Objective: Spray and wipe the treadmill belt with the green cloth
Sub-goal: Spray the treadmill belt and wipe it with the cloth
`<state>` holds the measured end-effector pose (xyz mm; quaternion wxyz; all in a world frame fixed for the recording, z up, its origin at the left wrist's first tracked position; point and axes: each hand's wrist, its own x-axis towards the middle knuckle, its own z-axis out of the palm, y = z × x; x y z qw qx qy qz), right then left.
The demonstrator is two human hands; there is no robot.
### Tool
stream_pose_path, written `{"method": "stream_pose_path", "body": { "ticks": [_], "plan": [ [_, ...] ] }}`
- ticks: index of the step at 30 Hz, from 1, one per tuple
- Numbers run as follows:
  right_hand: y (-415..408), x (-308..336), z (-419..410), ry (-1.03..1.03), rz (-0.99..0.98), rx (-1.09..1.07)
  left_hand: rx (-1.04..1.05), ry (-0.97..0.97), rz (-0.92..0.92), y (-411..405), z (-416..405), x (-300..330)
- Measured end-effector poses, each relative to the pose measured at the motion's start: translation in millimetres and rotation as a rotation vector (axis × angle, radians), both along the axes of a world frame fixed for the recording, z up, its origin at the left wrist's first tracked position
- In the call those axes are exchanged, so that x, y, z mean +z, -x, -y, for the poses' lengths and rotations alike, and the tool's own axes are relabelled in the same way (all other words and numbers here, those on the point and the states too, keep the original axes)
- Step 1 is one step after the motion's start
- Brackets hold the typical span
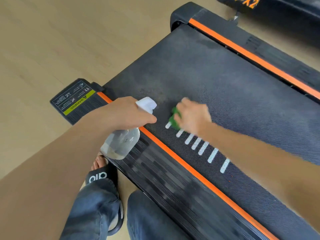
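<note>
Pressing down at mid-frame, the right hand (192, 116) covers a bunched green cloth (174, 118) on the treadmill belt (216, 80); fingers curl over the soft fabric, though motion blur hides the exact grip. Left hand (128, 113), just left of it, wraps the neck of a clear plastic spray bottle (121, 144) with a white trigger head, a little liquid at its base. Belt: dark, finely textured rubber, short white dashes running toward lower right. Orange stripes (190, 168) edge ribbed black side rails. Pale wood-look floor (43, 49) fills the left; a black slide sandal (102, 177) sits at lower left.
</note>
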<state>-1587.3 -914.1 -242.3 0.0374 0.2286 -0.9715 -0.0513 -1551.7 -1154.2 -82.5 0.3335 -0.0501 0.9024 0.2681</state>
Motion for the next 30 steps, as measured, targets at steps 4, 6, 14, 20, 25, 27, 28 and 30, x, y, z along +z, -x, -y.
{"method": "stream_pose_path", "body": {
  "ticks": [4, 6, 14, 20, 25, 27, 28, 30],
  "plan": [
    [44, 4, -16, 0.045, 0.010, -0.597, -0.008, 0.020, 0.020, -4, 8, -3],
    [32, -3, -4, 0.191, 0.027, -0.691, -0.008, 0.027, 0.011, -1, 9, -3],
    [24, -2, -18, 0.326, 0.134, -0.523, -0.073, 0.022, -0.015, 4, -16, 6],
    [-13, 1, 33, 0.269, 0.182, -0.401, -0.060, 0.039, -0.023, 2, -13, 5],
    [-50, -3, 45, 0.260, 0.076, 0.070, -0.027, 0.028, 0.007, -1, -2, 0],
    [-25, -2, 23, 0.172, 0.041, 0.218, -0.012, 0.018, 0.007, -1, 2, 0],
    [-7, -1, 10, 0.122, 0.025, 0.194, -0.007, 0.017, 0.006, 0, 5, 0],
    [26, 4, -13, 0.015, 0.002, -0.072, 0.002, 0.013, 0.012, -1, 9, -1]
  ]
}}
